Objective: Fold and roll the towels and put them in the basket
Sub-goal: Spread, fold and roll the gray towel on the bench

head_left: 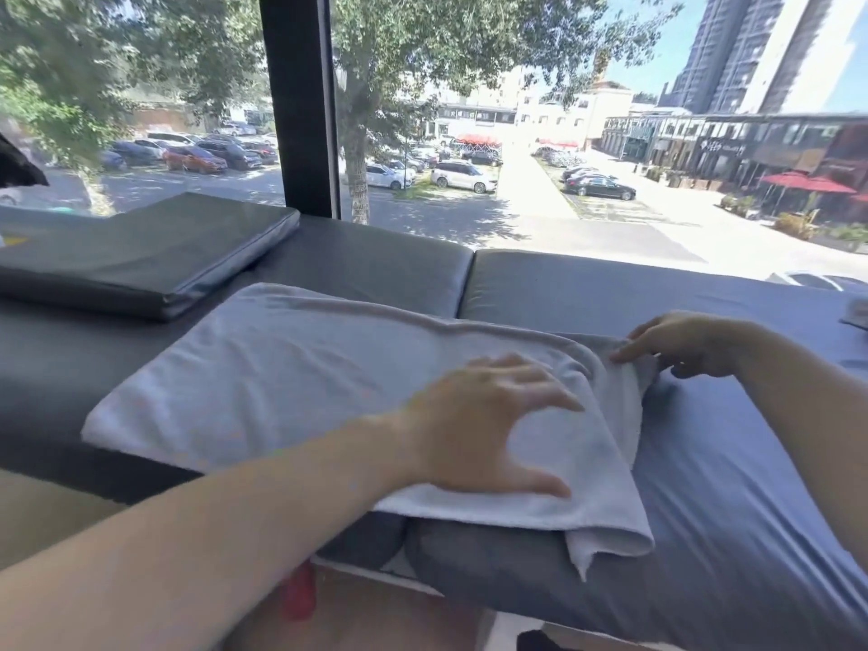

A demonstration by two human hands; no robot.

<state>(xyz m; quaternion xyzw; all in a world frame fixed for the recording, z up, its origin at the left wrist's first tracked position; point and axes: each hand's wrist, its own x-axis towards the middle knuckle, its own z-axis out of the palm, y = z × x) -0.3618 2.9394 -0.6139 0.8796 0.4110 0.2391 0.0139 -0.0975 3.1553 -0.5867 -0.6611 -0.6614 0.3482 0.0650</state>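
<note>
A white towel [291,373] lies folded flat across a grey padded bench [704,298] that runs under a big window [516,110]. The towel's left part covers the seam between two bench cushions, and its right end droops over the front edge, one corner hanging down.

The left hand [488,425] rests palm-down on the towel's near right part, fingers spread and fairly straight, thumb near the front hem. It presses the cloth and grips nothing. The right hand [685,343] sits at the towel's far right edge, where the layers bunch into a fold. Its fingertips touch the top of that fold and the thumb reaches below; it seems to pinch the edge, though the thumb's contact is partly hidden by the cloth. The two hands are apart, the left nearer the person, the right farther back and to the right.

A dark folded mat [141,256] lies on the bench at the back left, apart from the towel. At the right border a small bit of pale cloth [857,314] shows, too cropped to identify. Something red [298,594] sits below the bench's front edge, blurred. Through the glass are trees, parked cars and buildings.
</note>
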